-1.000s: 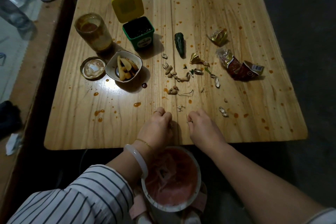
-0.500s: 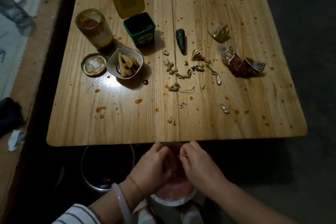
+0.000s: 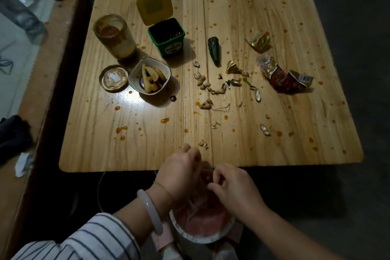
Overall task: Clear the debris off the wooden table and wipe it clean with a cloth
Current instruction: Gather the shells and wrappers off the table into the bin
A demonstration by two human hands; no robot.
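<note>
Both hands sit at the near edge of the desk (image 3: 126, 154), above the bin (image 3: 211, 240). The left hand (image 3: 181, 168) and right hand (image 3: 236, 190) show curled fingers; I cannot tell whether either holds scraps. The nearest shell crumbs (image 3: 203, 144) lie just beyond the left knuckles, so the left hand is nearer. The main peanut shells (image 3: 209, 87) lie farther out, mid-desk. The hands and dim light hide most of the bin.

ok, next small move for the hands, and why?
Probably: left hand reaches to the shell bits just past its knuckles and sweeps them over the table edge into the red-lined bin below. They are the nearest debris, and the bin sits right under that edge.
</note>
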